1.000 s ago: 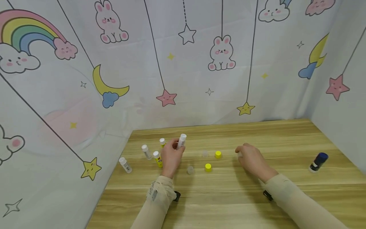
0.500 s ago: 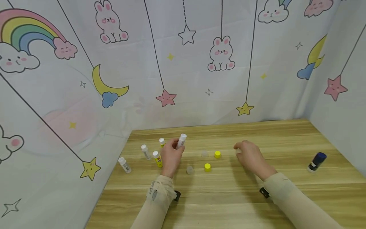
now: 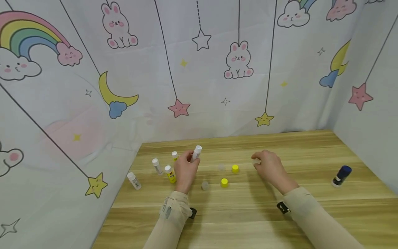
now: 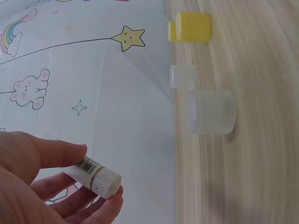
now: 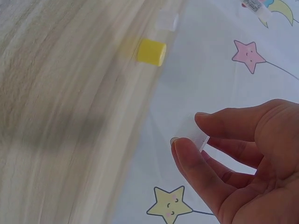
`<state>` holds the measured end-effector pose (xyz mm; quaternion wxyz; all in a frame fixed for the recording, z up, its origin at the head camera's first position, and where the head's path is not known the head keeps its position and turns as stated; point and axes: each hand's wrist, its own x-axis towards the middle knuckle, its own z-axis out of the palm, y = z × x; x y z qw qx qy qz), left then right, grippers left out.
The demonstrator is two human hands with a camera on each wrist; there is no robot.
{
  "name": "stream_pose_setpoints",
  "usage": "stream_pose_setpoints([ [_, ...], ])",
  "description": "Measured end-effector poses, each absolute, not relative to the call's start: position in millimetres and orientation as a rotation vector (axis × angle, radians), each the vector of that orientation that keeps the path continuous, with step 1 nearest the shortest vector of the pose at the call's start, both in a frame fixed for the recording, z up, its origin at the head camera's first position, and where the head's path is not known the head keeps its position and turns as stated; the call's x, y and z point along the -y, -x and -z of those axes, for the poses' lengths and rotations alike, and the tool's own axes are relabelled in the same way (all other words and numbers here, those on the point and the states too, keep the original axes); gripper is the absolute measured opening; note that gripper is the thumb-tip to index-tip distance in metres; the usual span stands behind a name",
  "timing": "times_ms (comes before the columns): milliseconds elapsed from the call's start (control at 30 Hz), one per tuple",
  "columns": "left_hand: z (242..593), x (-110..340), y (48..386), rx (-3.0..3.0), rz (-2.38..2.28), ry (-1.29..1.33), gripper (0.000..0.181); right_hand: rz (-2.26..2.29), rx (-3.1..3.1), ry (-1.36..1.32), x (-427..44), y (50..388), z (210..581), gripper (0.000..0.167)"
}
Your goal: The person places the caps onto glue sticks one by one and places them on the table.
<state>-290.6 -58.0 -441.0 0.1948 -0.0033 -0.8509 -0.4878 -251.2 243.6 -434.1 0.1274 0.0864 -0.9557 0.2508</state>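
Note:
My left hand (image 3: pixel 186 171) grips a white glue stick (image 3: pixel 197 153) above the table, tilted. Its barcode label and pale end show between thumb and fingers in the left wrist view. To the right, my right hand (image 3: pixel 271 169) pinches a small translucent cap (image 5: pixel 190 129) between thumb and fingertips, held off the table. Between the hands lie two yellow caps, a nearer one (image 3: pixel 224 183) and a farther one (image 3: pixel 235 168), and two translucent caps, one nearer (image 3: pixel 205 185) and one farther (image 3: pixel 221 167).
Left of the left hand stand two white glue sticks (image 3: pixel 134 181) and two yellow-bodied glue sticks (image 3: pixel 170 174), one partly hidden by that hand. A dark blue glue stick (image 3: pixel 341 176) stands at the right of the wooden table (image 3: pixel 236 218). A patterned cloth (image 3: pixel 205 86) hangs behind.
My right hand, with the translucent cap, has lifted slightly and turned a little. The left hand keeps its hold on the glue stick. The head view has shifted slightly.

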Motion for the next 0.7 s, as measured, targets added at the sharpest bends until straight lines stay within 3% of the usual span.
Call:
stream_pose_setpoints([
  [700,438.4,50.3,291.7,2.365,1.382,0.057,0.026,-0.789,2.707,-0.224,-236.6,248.3,423.8,0.024],
])
